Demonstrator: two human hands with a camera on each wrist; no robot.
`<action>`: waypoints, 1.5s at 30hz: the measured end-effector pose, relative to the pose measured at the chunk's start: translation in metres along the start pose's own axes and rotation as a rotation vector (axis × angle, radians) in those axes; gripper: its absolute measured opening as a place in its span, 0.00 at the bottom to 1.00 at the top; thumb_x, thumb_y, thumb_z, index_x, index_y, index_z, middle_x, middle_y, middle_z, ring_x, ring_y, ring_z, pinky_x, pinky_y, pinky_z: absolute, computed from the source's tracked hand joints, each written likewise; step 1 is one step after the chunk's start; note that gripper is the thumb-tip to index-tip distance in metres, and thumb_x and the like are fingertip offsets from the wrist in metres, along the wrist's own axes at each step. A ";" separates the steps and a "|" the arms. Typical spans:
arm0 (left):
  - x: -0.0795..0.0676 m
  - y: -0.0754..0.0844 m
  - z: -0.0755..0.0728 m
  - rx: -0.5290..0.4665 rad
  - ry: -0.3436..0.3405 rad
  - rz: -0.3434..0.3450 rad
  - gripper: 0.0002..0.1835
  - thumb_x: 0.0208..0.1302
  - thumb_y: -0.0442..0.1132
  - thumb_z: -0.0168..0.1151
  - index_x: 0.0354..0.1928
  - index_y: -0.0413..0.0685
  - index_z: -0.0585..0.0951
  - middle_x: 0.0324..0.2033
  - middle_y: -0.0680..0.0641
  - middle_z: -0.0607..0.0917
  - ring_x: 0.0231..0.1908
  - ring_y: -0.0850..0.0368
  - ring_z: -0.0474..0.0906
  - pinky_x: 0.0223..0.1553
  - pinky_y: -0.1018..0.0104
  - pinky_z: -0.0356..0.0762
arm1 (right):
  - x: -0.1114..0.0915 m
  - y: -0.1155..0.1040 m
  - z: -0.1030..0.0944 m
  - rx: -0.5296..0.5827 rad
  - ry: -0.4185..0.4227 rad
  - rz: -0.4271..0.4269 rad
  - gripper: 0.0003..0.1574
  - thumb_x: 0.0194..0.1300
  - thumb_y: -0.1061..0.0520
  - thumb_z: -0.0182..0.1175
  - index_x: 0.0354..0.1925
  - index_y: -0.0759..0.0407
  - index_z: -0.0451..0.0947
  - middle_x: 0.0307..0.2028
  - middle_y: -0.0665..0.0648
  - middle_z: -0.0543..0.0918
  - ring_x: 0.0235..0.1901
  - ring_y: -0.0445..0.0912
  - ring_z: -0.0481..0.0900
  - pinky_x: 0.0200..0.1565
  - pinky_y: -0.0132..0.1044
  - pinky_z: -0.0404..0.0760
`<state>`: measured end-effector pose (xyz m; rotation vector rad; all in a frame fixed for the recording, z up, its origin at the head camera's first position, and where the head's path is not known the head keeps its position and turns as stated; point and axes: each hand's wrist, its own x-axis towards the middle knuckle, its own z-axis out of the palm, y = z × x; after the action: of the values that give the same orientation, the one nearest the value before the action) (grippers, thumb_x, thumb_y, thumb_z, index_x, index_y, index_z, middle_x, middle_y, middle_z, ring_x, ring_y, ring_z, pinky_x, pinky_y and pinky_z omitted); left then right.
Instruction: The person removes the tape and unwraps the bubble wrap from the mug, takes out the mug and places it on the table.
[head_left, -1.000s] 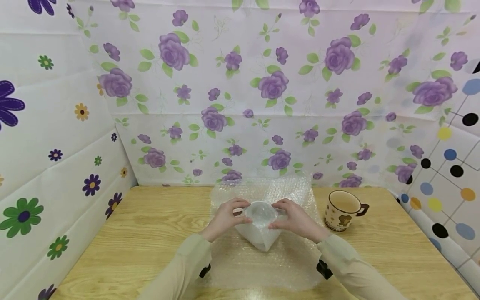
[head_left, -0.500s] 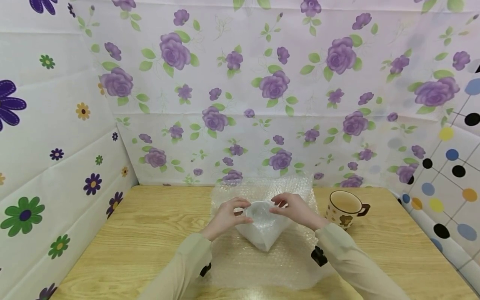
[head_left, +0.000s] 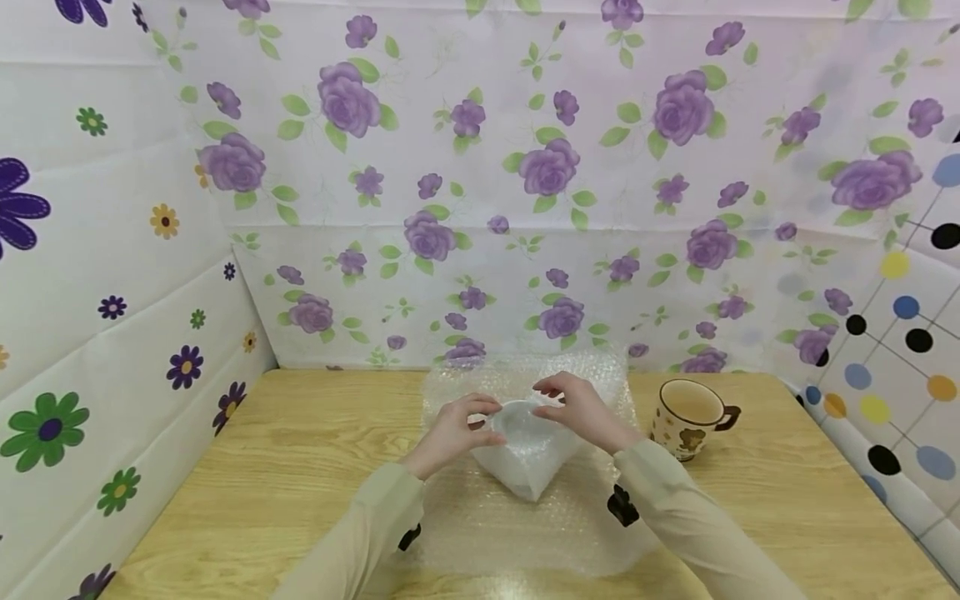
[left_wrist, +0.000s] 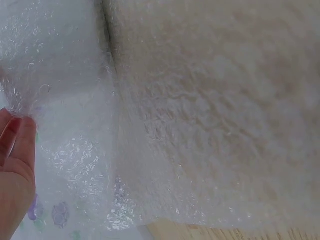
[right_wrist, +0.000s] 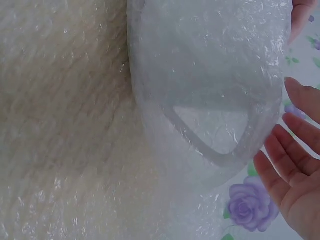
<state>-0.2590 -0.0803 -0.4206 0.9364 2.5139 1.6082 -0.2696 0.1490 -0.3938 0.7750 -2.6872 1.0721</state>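
Observation:
A white mug (head_left: pixel 517 458) wrapped in bubble wrap stands mouth up mid-table, on a larger spread of the bubble wrap (head_left: pixel 517 542). Its looped handle (right_wrist: pixel 225 159) shows through the film in the right wrist view. At the left of the rim, my left hand (head_left: pixel 452 429) grips the wrapped mug between thumb and fingers. In the left wrist view my left hand (left_wrist: pixel 17 170) is at the edge of the film. My right hand (head_left: pixel 581 408) is at the rim's back right. The right wrist view has its fingers (right_wrist: pixel 280 155) relaxed and spread, tips right at the film over the handle.
A cream mug (head_left: pixel 686 429) with a brown handle and a bear print stands right of the wrap. Beneath lies a wooden table (head_left: pixel 322 467). A flowered sheet (head_left: pixel 480 167) hangs behind it, and patterned sheets flank both sides.
My right hand has let go of the rim's right side and moved left and toward the rim's back. My left hand and the wrapped mug have stayed in place.

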 end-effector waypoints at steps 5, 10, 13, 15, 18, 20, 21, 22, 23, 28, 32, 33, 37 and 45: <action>0.000 -0.001 -0.001 0.020 -0.003 -0.005 0.24 0.50 0.35 0.69 0.49 0.31 0.76 0.50 0.41 0.73 0.51 0.48 0.69 0.47 0.61 0.72 | 0.004 0.001 0.007 -0.007 -0.017 0.002 0.24 0.53 0.59 0.66 0.48 0.68 0.74 0.45 0.60 0.77 0.45 0.55 0.72 0.46 0.47 0.72; 0.000 0.001 -0.002 0.034 -0.007 -0.004 0.24 0.50 0.35 0.69 0.49 0.31 0.76 0.50 0.39 0.73 0.51 0.49 0.68 0.47 0.64 0.72 | 0.003 0.001 0.009 0.025 -0.037 0.025 0.22 0.55 0.61 0.65 0.47 0.70 0.74 0.43 0.62 0.78 0.43 0.54 0.74 0.44 0.46 0.74; 0.000 0.002 -0.001 0.021 -0.003 -0.004 0.24 0.50 0.35 0.69 0.49 0.31 0.76 0.50 0.39 0.73 0.51 0.48 0.68 0.47 0.61 0.72 | 0.002 0.002 0.010 0.045 -0.038 0.025 0.21 0.55 0.63 0.64 0.47 0.71 0.74 0.41 0.62 0.78 0.41 0.52 0.75 0.43 0.43 0.75; 0.000 0.002 -0.001 0.001 -0.002 0.001 0.24 0.50 0.34 0.69 0.49 0.29 0.75 0.50 0.38 0.72 0.52 0.45 0.68 0.48 0.58 0.71 | 0.001 0.003 0.009 0.047 -0.025 0.023 0.20 0.55 0.63 0.64 0.46 0.71 0.75 0.40 0.61 0.79 0.40 0.52 0.76 0.41 0.41 0.76; 0.000 0.001 -0.001 -0.026 -0.001 0.013 0.24 0.50 0.32 0.69 0.48 0.28 0.75 0.50 0.37 0.72 0.52 0.42 0.67 0.48 0.53 0.71 | -0.001 0.004 0.008 0.049 0.011 0.024 0.18 0.55 0.65 0.64 0.44 0.70 0.76 0.39 0.61 0.79 0.38 0.52 0.76 0.41 0.39 0.77; 0.000 0.001 -0.001 -0.025 0.001 0.014 0.24 0.49 0.33 0.69 0.48 0.28 0.75 0.50 0.37 0.73 0.52 0.42 0.68 0.48 0.53 0.71 | -0.002 0.005 0.006 0.049 0.039 0.022 0.16 0.54 0.65 0.64 0.43 0.70 0.76 0.38 0.60 0.80 0.37 0.51 0.77 0.40 0.39 0.77; 0.000 0.001 -0.001 -0.017 0.002 0.010 0.24 0.49 0.33 0.69 0.48 0.29 0.76 0.50 0.38 0.73 0.51 0.43 0.68 0.48 0.54 0.71 | -0.003 0.005 0.005 0.053 0.051 0.019 0.15 0.54 0.66 0.64 0.42 0.69 0.76 0.37 0.60 0.80 0.37 0.51 0.77 0.40 0.38 0.77; 0.000 0.001 -0.001 -0.010 0.003 0.005 0.24 0.48 0.33 0.69 0.48 0.29 0.76 0.49 0.39 0.73 0.51 0.44 0.68 0.48 0.56 0.71 | -0.003 0.005 0.004 0.055 0.060 0.016 0.15 0.53 0.66 0.64 0.41 0.69 0.76 0.36 0.59 0.80 0.36 0.50 0.77 0.40 0.38 0.77; 0.000 0.001 -0.001 0.000 0.002 0.001 0.24 0.48 0.34 0.70 0.48 0.30 0.76 0.49 0.40 0.74 0.51 0.46 0.69 0.47 0.58 0.71 | -0.004 0.006 0.003 0.056 0.068 0.014 0.13 0.54 0.65 0.64 0.40 0.68 0.77 0.35 0.57 0.80 0.36 0.49 0.77 0.39 0.36 0.77; 0.000 0.001 0.001 0.036 0.003 -0.013 0.23 0.49 0.34 0.69 0.48 0.32 0.77 0.49 0.42 0.74 0.50 0.48 0.70 0.47 0.62 0.72 | -0.010 0.008 -0.007 0.073 0.090 -0.015 0.07 0.56 0.64 0.63 0.36 0.64 0.77 0.32 0.53 0.79 0.34 0.47 0.78 0.37 0.34 0.78; -0.004 0.016 -0.001 0.013 0.001 -0.002 0.23 0.50 0.31 0.68 0.48 0.28 0.75 0.49 0.37 0.73 0.50 0.43 0.69 0.49 0.55 0.70 | -0.015 0.008 -0.016 0.086 0.072 -0.027 0.04 0.59 0.63 0.61 0.35 0.61 0.77 0.32 0.50 0.79 0.35 0.46 0.77 0.38 0.35 0.78; -0.005 0.021 -0.002 0.006 -0.001 0.000 0.22 0.50 0.30 0.68 0.48 0.26 0.75 0.49 0.36 0.73 0.50 0.42 0.69 0.49 0.53 0.70 | -0.017 0.008 -0.019 0.086 0.065 -0.028 0.03 0.59 0.62 0.60 0.35 0.60 0.76 0.32 0.49 0.78 0.35 0.45 0.77 0.39 0.35 0.77; -0.009 0.037 -0.005 -0.010 -0.008 0.007 0.21 0.49 0.26 0.66 0.46 0.23 0.74 0.48 0.32 0.72 0.49 0.37 0.68 0.48 0.49 0.69 | -0.024 0.009 -0.026 0.100 0.044 -0.055 0.05 0.58 0.65 0.59 0.34 0.58 0.74 0.33 0.50 0.77 0.38 0.46 0.74 0.42 0.40 0.75; -0.003 0.007 -0.001 0.043 0.011 0.007 0.22 0.49 0.32 0.69 0.47 0.30 0.76 0.48 0.41 0.74 0.50 0.47 0.70 0.48 0.59 0.71 | -0.045 0.011 -0.041 0.189 -0.019 -0.057 0.07 0.59 0.66 0.57 0.36 0.58 0.72 0.35 0.52 0.76 0.38 0.46 0.74 0.45 0.42 0.74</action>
<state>-0.2535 -0.0804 -0.4147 0.9443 2.5652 1.5710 -0.2388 0.2017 -0.3843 0.8906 -2.5892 1.3251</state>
